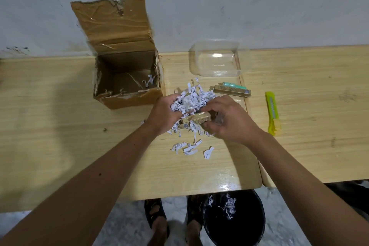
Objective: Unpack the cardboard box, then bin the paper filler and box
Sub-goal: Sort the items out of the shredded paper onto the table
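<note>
Brown cardboard box sits open on the left part of the light wooden table, rear flap up against the wall, torn rim, only a few paper strips left on its floor. Just right of it, nearer: heap of shredded white paper filler. Left hand is clenched round a bunch of that shred. Right hand grips a small gold carton half buried in the heap, fingers curled over its right end. Loose strips lie scattered on the table near of the hands. Far right of the heap: second small gold carton with a mint-green plastic item touching its far side. Beyond those, clear plastic tray by the wall. Yellow-green utility knife further right, well apart. Black round bin on the floor under the near table edge, some shred already inside, beside the person's sandalled feet.
</note>
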`<control>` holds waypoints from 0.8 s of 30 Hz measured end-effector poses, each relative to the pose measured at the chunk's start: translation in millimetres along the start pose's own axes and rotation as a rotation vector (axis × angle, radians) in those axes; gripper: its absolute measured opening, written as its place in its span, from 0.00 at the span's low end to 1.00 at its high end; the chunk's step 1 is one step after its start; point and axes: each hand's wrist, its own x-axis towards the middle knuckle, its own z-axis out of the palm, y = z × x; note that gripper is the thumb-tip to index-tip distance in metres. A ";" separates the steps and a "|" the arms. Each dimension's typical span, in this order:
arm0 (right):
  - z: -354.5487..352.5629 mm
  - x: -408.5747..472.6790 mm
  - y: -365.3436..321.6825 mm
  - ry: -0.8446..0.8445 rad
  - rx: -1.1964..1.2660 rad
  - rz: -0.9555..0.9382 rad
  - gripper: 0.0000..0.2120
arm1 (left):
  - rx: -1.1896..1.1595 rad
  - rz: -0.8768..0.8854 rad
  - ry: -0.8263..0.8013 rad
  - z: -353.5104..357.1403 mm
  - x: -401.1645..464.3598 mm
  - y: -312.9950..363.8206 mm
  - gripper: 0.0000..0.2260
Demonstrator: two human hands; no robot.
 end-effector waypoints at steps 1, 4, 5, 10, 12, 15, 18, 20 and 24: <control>1.1 1.1 1.3 -0.016 -0.023 -0.010 0.20 | 0.012 0.002 -0.010 0.5 0.6 -0.6 0.22; 3.9 2.3 2.3 -0.043 -0.101 -0.047 0.22 | 0.071 -0.015 0.014 -0.4 1.2 -0.3 0.25; 5.5 2.1 2.5 -0.038 -0.118 -0.063 0.22 | 0.075 -0.020 0.023 -0.6 1.3 0.2 0.26; 8.8 -1.0 -1.6 -0.006 -0.147 -0.072 0.22 | 0.091 -0.042 0.007 -1.2 3.4 -4.8 0.24; 5.8 -4.9 -8.6 0.028 -0.089 -0.093 0.20 | 0.051 -0.051 0.009 -0.1 3.9 -6.7 0.23; -4.0 -11.2 -19.0 0.093 -0.020 -0.083 0.19 | -0.006 -0.056 0.044 -1.0 4.4 -6.3 0.21; -16.9 -13.7 -23.6 0.125 -0.004 -0.079 0.19 | -0.010 -0.063 0.036 -3.6 1.2 -1.1 0.23; -25.6 -13.6 -25.9 0.153 0.020 -0.080 0.18 | 0.012 -0.030 0.029 -3.7 0.3 0.0 0.24; -40.2 -15.2 -31.3 0.213 0.096 -0.078 0.17 | 0.049 0.065 0.068 -3.4 -3.4 4.8 0.19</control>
